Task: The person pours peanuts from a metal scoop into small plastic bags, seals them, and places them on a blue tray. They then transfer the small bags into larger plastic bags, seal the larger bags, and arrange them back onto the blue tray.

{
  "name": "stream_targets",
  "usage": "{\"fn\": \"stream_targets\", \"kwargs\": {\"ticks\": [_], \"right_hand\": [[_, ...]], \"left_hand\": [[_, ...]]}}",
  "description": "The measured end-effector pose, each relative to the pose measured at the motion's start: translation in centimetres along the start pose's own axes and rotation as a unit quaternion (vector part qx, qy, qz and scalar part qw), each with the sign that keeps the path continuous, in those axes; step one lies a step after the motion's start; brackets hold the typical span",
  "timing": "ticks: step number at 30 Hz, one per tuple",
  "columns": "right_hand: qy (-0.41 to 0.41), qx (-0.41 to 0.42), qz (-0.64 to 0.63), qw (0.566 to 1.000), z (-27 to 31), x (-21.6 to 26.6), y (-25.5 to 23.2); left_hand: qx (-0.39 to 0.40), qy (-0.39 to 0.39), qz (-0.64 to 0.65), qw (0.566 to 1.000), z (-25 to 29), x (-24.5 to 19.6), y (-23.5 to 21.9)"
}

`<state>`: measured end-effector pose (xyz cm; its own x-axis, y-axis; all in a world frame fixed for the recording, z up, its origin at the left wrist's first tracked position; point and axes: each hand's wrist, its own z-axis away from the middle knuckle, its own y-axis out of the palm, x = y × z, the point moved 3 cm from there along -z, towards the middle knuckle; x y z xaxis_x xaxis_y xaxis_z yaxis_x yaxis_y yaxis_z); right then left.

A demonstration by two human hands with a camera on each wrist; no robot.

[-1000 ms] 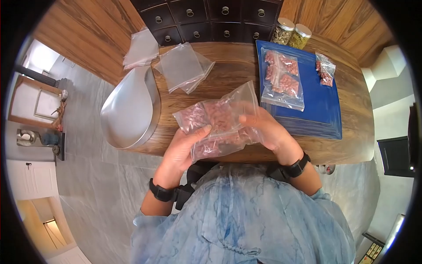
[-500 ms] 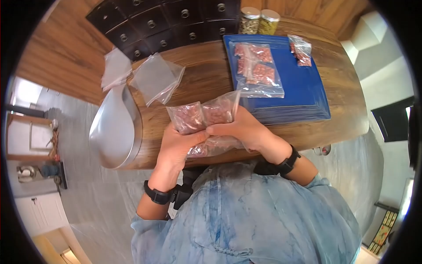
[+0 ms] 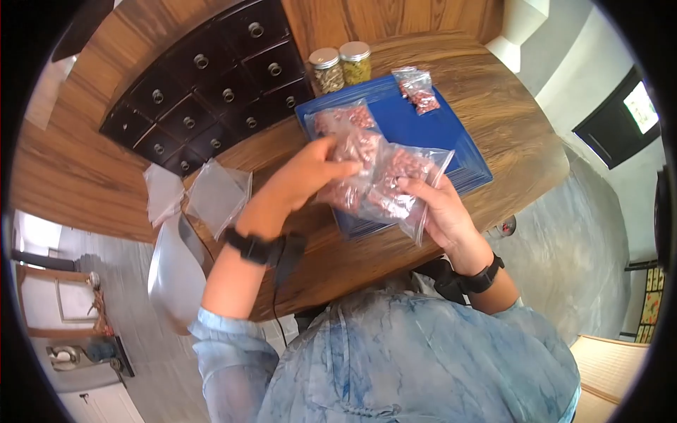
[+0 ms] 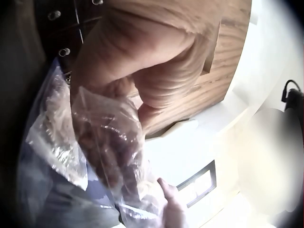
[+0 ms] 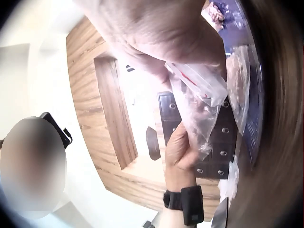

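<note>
Both hands hold a clear zip bag of red pieces [image 3: 402, 173] above the front left part of a blue tray [image 3: 430, 127]. My left hand [image 3: 303, 173] grips its left side, thumb on top; my right hand [image 3: 448, 211] pinches its right end near the zip edge. Beneath, partly hidden, another bag of red pieces [image 3: 360, 115] lies on the tray. In the left wrist view the held bag [image 4: 111, 137] hangs from the left fingers; in the right wrist view the right hand [image 5: 161, 38] holds the bag's zip end [image 5: 199, 83].
A small bag of red pieces [image 3: 423, 100] lies at the tray's far side. Two lidded jars [image 3: 326, 70] stand behind the tray, beside a dark drawer cabinet [image 3: 211, 92]. Empty clear bags [image 3: 220, 194] and a silver metal pan [image 3: 176, 271] are at the left.
The held bag has moved from the table's front edge to the right, over the blue tray. Both hands went with it, and the head view has turned.
</note>
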<state>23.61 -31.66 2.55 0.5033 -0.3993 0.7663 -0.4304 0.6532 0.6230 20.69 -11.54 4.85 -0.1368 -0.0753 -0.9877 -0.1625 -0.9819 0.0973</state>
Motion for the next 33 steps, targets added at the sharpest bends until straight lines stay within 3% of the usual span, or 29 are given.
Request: {"fn": "stream_targets", "kwargs": {"ticks": [3,7,10,11,14,17,19,22,23,26,29,33], "right_hand": [[-0.043,-0.040,-0.037,0.998,-0.8,2.1,-1.2],[-0.045,-0.007,-0.018,0.999,-3.7,3.1,-4.2],[-0.003,-0.058,0.106,0.993,-3.2,2.5,-7.9],[0.000,-0.050,0.147,0.988,-2.2,2.8,-8.3],[0.049,-0.015,0.261,0.964,0.0,3.6,-9.9],[0.031,-0.031,0.322,0.946,0.6,5.0,-9.5],[-0.005,-0.053,0.363,0.930,0.2,5.6,-9.5],[-0.147,-0.122,0.563,0.804,-0.3,7.4,-8.6],[-0.150,-0.146,0.589,0.780,-0.7,7.7,-8.6],[-0.247,-0.142,0.735,0.616,-1.3,7.7,-7.8],[-0.192,-0.089,0.799,0.563,-1.4,5.6,-8.1],[-0.204,-0.079,0.812,0.541,-1.2,4.3,-7.7]], "left_hand": [[0.052,-0.063,-0.076,0.994,-6.4,-2.4,-0.3],[0.028,-0.038,-0.226,0.973,-13.9,-3.1,-1.8],[-0.116,0.061,-0.504,0.854,-16.9,-1.0,-3.6],[-0.126,0.116,-0.566,0.807,-16.8,-0.6,-3.5],[-0.106,0.059,-0.537,0.835,-14.7,0.1,-0.8],[-0.143,-0.009,-0.615,0.775,-12.7,1.4,4.0],[-0.108,-0.061,-0.642,0.757,-12.8,2.5,4.8],[-0.074,-0.067,-0.661,0.744,-13.3,3.7,4.5],[-0.070,-0.051,-0.662,0.745,-13.4,3.9,4.4],[-0.049,-0.027,-0.665,0.744,-13.7,4.3,4.2],[-0.023,-0.018,-0.674,0.738,-14.1,4.1,3.9],[-0.003,0.006,-0.657,0.754,-14.1,3.7,3.3]]}}
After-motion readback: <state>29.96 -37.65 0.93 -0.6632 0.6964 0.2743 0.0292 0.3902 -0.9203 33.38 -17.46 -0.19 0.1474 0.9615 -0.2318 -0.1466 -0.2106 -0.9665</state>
